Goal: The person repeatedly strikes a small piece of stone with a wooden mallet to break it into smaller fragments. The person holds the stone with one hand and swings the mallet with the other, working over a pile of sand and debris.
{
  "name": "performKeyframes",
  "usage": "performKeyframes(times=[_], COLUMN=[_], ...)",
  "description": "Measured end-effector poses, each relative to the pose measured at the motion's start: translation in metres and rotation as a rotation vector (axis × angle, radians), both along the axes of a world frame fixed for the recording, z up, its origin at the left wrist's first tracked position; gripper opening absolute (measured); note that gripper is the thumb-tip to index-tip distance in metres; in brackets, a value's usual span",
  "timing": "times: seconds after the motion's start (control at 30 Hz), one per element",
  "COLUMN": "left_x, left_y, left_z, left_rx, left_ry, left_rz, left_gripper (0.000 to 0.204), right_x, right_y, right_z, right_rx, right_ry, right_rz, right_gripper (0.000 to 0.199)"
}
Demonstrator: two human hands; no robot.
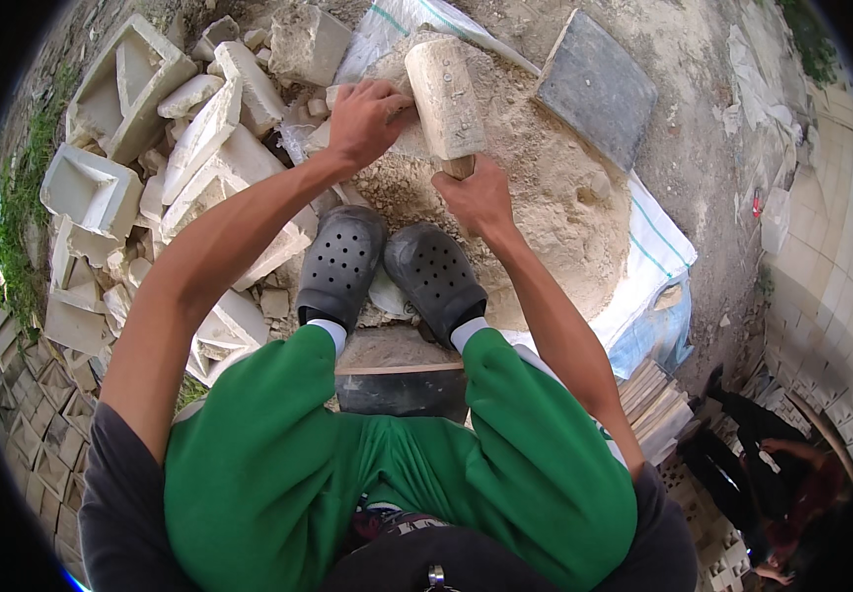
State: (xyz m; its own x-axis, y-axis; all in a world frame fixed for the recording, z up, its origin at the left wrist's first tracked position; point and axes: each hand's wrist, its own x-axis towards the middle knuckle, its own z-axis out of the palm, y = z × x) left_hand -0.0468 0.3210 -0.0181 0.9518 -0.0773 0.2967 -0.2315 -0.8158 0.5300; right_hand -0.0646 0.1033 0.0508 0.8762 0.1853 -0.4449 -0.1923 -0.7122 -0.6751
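My right hand (476, 194) is wrapped round the short wooden handle of a mallet (445, 97). The mallet's thick, pale, dust-covered head points away from me, above a heap of crushed, sandy rubble (545, 217). To the left of the mallet head, my left hand (367, 120) is closed with its fingers curled, low over the rubble's far left part. What it grips, if anything, is hidden under the fingers. Both hands are beyond my grey clogs (342, 259), which stand at the near edge of the heap.
Broken pale cast blocks (199, 138) pile up on the left. A white woven sheet (658, 232) lies under the rubble, with a dark square slab (597, 89) at the far right. Stacked flat pieces (655, 400) stand at right, near another person (767, 454). Grey blocks (41, 424) line the lower left.
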Motion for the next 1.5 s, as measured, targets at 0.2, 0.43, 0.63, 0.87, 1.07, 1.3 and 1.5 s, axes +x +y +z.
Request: performKeyframes(times=[0.2,0.43,0.63,0.87,1.07,1.3,1.5], left_x=[-0.006,-0.008,-0.015,-0.015,-0.017,-0.022,-0.019], left_y=[-0.003,-0.004,0.004,0.011,0.012,0.017,0.018], left_z=[0.002,-0.003,0.001,0.0,-0.001,-0.003,0.0], left_rx=[-0.044,-0.075,-0.112,-0.107,-0.146,-0.18,-0.158], left_ry=[0.063,0.029,0.042,0.046,0.088,0.133,0.104], left_rz=[0.03,0.07,0.11,0.16,0.246,0.259,0.243], left_gripper=[0.017,0.015,0.016,0.017,0.019,0.018,0.018], right_x=[0.017,0.005,0.003,0.01,0.0,0.005,0.005], right_y=[-0.004,0.003,-0.001,0.004,0.001,0.012,0.01], right_z=[0.012,0.012,-0.006,0.031,-0.021,0.03,-0.004], right_rx=[0.006,0.055,-0.027,-0.006,-0.016,0.023,-0.053], right_ry=[-0.017,-0.08,-0.049,-0.06,-0.173,-0.178,-0.002], right_rz=[-0.059,0.018,-0.055,0.057,0.044,0.037,0.047], right_gripper=[0.042,0.037,0.038,0.04,0.041,0.038,0.046])
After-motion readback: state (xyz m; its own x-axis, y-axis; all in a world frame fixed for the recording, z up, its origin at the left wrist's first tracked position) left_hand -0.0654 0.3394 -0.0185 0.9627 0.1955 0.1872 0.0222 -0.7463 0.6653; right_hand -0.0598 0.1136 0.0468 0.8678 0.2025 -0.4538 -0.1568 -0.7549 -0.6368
